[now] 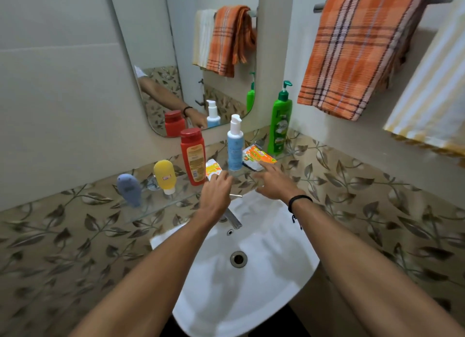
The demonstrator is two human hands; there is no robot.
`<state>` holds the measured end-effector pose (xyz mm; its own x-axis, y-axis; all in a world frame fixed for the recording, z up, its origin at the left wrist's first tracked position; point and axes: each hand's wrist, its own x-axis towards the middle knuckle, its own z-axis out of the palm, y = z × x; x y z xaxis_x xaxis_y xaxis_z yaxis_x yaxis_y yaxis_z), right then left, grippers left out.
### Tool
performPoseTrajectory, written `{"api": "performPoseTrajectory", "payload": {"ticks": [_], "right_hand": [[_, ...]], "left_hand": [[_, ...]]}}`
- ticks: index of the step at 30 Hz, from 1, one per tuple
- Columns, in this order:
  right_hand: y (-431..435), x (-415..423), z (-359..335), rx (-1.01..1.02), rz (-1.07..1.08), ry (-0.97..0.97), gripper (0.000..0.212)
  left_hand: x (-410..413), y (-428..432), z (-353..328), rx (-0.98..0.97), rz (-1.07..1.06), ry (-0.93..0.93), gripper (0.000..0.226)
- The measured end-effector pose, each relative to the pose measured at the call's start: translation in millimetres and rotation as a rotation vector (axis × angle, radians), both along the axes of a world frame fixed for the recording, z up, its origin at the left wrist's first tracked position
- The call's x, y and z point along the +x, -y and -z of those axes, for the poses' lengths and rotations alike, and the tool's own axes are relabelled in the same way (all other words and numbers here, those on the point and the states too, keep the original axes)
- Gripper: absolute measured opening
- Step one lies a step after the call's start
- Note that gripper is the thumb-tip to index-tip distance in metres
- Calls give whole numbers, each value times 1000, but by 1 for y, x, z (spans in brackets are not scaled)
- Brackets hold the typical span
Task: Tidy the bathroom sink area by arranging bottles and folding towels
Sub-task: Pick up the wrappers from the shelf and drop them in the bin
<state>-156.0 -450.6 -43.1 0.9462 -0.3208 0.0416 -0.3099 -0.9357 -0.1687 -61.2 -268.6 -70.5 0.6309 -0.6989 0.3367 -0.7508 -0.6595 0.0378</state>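
Hands at the glass shelf (176, 201): left hand (217, 193) fingering yellow sachet (212, 169), right hand (273, 183) spread on orange packet (258, 156).

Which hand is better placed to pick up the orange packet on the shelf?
Right. The right hand has its fingertips at the orange packet; the left hand is at the yellow sachet.

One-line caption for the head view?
Both hands, left and right, reach over the sink toward sachets among bottles on the glass shelf.
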Motion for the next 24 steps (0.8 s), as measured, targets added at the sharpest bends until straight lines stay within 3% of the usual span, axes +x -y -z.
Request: {"api": "performPoseTrajectory", "payload": {"ticks": [7,16,24], "right_hand": [[15,25,13,-16,-75,-78,57],[18,15,13,-20,-86,-17,47],[11,-15,4,-64,-73,37,41]], "left_hand": [[-8,-2,-3,-50,-22,-57,41],[-22,-2,-17,-131,-10,-79,29],[-43,-9,-19,-160,-55,-36,33]]}}
